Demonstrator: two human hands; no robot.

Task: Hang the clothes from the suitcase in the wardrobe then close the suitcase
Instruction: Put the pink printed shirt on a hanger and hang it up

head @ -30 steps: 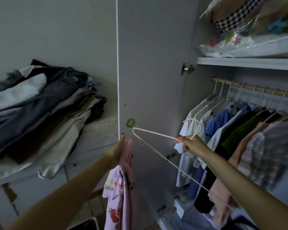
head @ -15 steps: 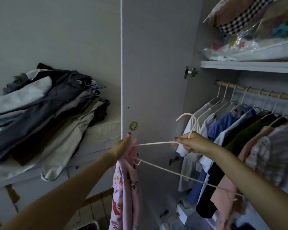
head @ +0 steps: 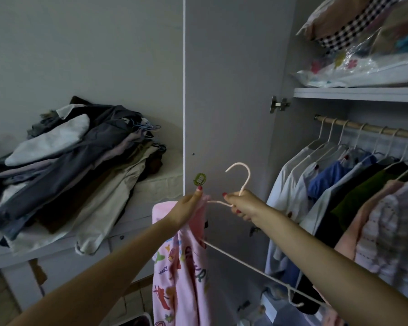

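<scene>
- Left bare forearm rises from the lower left of the frame toward the centre, its left hand (head: 186, 209) with red-painted nails curled and gripping
- Right bare forearm enters from the lower right, its right hand (head: 242, 204) just beside the left one, fingers (head: 237, 211) curled tight, thumb on top
</scene>
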